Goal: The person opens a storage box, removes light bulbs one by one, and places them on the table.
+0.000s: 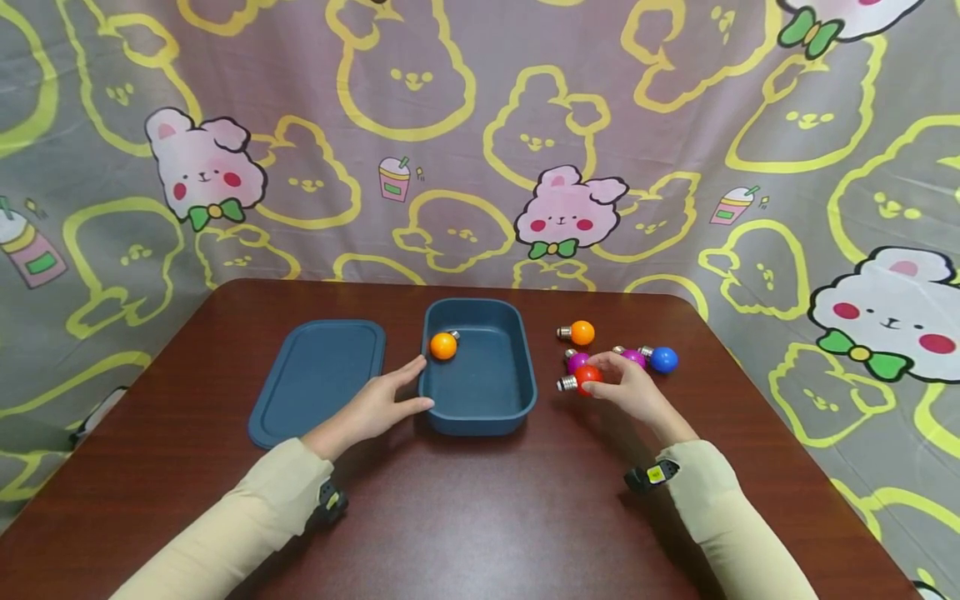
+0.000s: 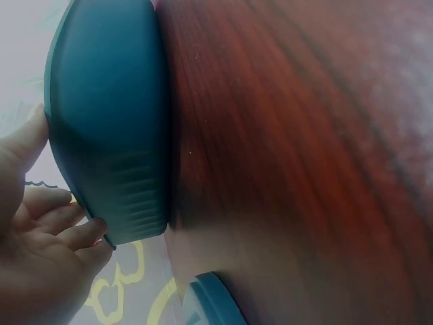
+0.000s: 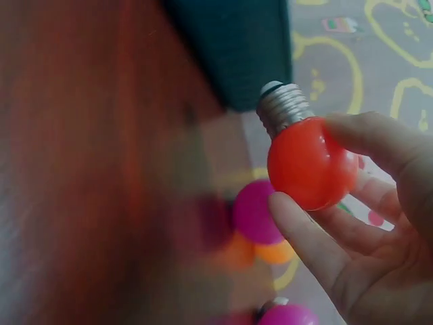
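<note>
My right hand [image 1: 632, 388] pinches a red light bulb [image 3: 308, 166] by its round globe between thumb and fingers. Its silver screw base points left, toward the box, and in the right wrist view the bulb is raised off the table. My left hand [image 1: 381, 407] rests against the left side of a blue-grey open box [image 1: 480, 425], thumb and fingertips spread along its rim. One orange bulb [image 1: 443, 346] lies inside the box at the left wall. Just behind the right hand are a purple bulb [image 1: 576, 361] and a second purple bulb [image 1: 634, 358], partly covered by the fingers.
Another orange bulb [image 1: 582, 333] lies farther back on the brown table [image 1: 480, 517]. At the right of the group is a blue bulb [image 1: 664, 360]. Left of the box, a flat blue-grey lid [image 1: 322, 375] lies on the table. A patterned curtain [image 1: 450, 167] hangs behind.
</note>
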